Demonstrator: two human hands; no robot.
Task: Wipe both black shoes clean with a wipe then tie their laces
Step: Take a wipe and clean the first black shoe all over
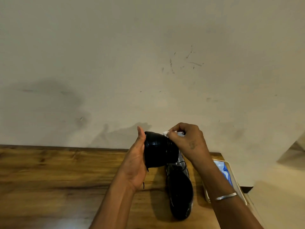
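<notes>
Black shoe (158, 149) sits clasped in left hand (135, 162); right hand (188, 139) pinches wipe (165, 133) against it.

Here's the lifted shoe (158, 149), up over the far edge of the table (49, 176) and close before the wall (115, 63), held between both hands: the left hand (135, 161) on its left side, the right hand (186, 139) at its upper right, pinching the wipe (165, 133) against its top. Just below and slightly right, the second shoe (180, 192) lies on the table. Right of that, at the table's right edge, sits the tray (237, 180) with a packet (224, 171) in it, the right forearm crossing over it.
</notes>
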